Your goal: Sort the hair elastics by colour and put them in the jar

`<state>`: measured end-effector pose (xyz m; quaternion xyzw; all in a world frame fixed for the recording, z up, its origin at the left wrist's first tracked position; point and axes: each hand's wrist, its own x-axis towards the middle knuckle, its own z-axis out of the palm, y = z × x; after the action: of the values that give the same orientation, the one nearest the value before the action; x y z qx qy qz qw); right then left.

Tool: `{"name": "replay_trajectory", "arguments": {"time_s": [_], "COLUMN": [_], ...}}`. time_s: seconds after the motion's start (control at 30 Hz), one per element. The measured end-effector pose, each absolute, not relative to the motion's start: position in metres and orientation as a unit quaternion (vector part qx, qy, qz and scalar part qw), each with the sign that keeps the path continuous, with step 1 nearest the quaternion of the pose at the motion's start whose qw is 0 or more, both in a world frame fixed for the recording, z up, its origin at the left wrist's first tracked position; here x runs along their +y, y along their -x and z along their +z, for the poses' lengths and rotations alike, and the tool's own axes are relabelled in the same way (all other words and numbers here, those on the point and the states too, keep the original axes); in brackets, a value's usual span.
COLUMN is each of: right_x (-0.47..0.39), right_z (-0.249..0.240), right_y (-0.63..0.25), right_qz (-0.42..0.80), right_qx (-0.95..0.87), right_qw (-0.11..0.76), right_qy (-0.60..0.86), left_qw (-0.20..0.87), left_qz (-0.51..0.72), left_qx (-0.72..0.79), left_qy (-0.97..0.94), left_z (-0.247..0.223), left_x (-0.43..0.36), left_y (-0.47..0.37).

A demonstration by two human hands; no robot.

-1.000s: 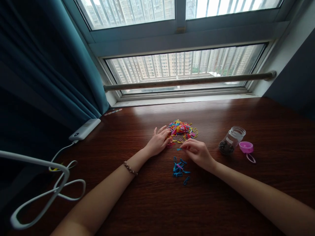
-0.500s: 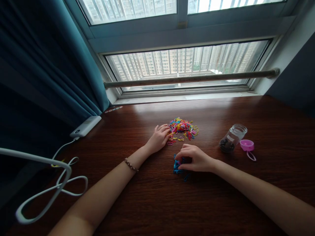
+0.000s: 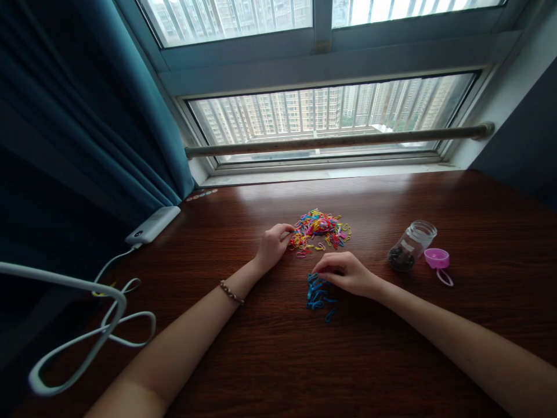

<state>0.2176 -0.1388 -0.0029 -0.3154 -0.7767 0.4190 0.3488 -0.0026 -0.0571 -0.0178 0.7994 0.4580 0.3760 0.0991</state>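
A heap of small, thin, multicoloured loops [image 3: 321, 223] lies on the dark wood table. At its left edge is my left hand [image 3: 273, 246], thumb and fingers drawn together in a pinch. Anything between those fingertips is too small to name. A smaller group of blue loops [image 3: 317, 293] lies nearer to me, one of them apart at its lower right. My right hand [image 3: 348, 273] hovers over the upper edge of this blue group, thumb and forefinger closed. Whether a loop is between them cannot be made out.
To the right, a clear jar [image 3: 411, 247] with dark bits inside leans over, next to a pink lid [image 3: 437, 258] with a loop. At left lie a white power bank [image 3: 153, 225] and its white cable [image 3: 117, 299]. A window with a rail [image 3: 339, 141] stands behind the table.
My left hand has drawn back slightly left, its spread fingers now pinched, and a few loops have shifted left. My right hand has risen off the blue loops, uncovering them.
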Motion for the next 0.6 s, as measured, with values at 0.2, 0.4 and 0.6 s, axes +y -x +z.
{"name": "replay_trajectory", "arguments": {"time_s": [0.2,0.4,0.6], "right_x": [-0.136,-0.132,-0.125], "right_z": [-0.007,-0.005,-0.013], "right_y": [-0.218,-0.218,-0.220], "right_qz": [0.491,0.564,0.431], "right_qx": [-0.722,-0.635,-0.605], "right_qw": [0.341,0.399,0.512], "right_qy": [0.348,0.345,0.432], "left_qw": [0.117,0.128,0.177], "left_qz": [0.381,0.385,0.396], "left_qx": [0.459,0.457,0.445], "left_qy": [-0.794,-0.792,-0.784], "left_z": [-0.018,-0.016,-0.015], "left_x": [-0.057,-0.059,-0.061], "left_y": [0.003,0.003,0.002]}}
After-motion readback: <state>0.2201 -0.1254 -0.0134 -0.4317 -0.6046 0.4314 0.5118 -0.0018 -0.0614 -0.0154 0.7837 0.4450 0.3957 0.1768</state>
